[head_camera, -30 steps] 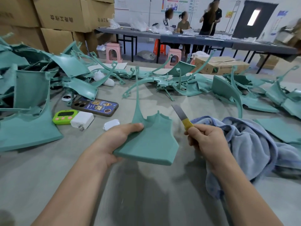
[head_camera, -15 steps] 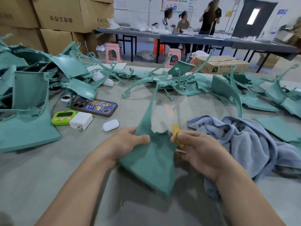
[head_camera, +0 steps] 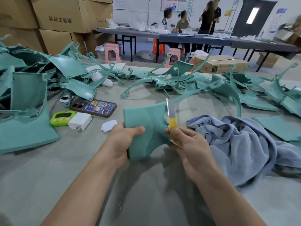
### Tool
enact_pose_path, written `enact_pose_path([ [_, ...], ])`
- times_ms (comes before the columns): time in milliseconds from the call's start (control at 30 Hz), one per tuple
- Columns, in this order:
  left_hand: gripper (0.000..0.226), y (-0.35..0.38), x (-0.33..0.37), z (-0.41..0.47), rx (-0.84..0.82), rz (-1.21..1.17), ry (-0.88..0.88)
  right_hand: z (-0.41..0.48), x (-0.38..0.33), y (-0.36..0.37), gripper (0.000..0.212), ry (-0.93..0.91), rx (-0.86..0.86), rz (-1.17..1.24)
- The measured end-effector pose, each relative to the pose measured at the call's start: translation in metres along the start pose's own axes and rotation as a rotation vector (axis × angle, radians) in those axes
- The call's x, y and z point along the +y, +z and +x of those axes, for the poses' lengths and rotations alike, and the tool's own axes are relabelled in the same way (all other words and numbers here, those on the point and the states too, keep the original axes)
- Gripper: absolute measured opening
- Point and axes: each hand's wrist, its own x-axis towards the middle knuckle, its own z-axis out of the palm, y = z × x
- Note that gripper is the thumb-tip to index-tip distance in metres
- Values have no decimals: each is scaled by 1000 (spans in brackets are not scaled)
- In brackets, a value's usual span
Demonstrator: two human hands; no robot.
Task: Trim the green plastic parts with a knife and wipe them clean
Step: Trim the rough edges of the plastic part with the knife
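My left hand (head_camera: pixel 121 140) grips the left edge of a green plastic part (head_camera: pixel 146 128), thumb on its face, holding it above the grey table. My right hand (head_camera: pixel 185 144) holds a knife (head_camera: pixel 171 115) by its yellow handle, with the blade pointing up along the part's right edge. A thin arm of the part curves away up and to the right behind the blade. A blue towel (head_camera: pixel 241 144) lies crumpled just right of my right hand.
Heaps of green parts cover the left side (head_camera: pixel 29 101) and the far edge (head_camera: pixel 203 84) of the table. A phone (head_camera: pixel 94 106), a green timer (head_camera: pixel 62 118), a white charger (head_camera: pixel 79 120) and a small white case (head_camera: pixel 108 125) lie left of my hands. People stand at a far table.
My left hand has turned the part so its broad flat side faces up. The knife has risen from behind the part and stands upright against the right edge.
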Motion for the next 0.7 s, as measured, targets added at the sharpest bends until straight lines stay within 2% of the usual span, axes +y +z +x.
enact_pose_path([
  [100, 21, -3, 1, 5, 99, 41, 123, 5, -1, -14, 19, -289, 210, -554],
  [167, 25, -2, 3, 4, 78, 50, 170, 6, -4, -18, 16, -355, 199, -603],
  [267, 26, 1, 3, 0, 51, 109, 180, 9, -2, -19, 26, -307, 139, -719],
  [367, 22, -1, 4, -1, 95, 122, 113, 13, -1, -22, 21, -365, 267, -912],
  [467, 20, -6, 6, -1, 112, 152, 67, 12, -6, -31, 30, -475, 367, -804],
  [533, 18, -5, 5, -2, 114, 159, 62, 9, -9, -31, 28, -529, 254, -795],
  [600, 16, -4, 6, -5, 77, 115, 19, 8, -8, -30, 14, -515, 158, -900],
  [700, 23, -6, 7, -4, 69, 104, 0, 17, -10, -33, 18, -480, 345, -862],
])
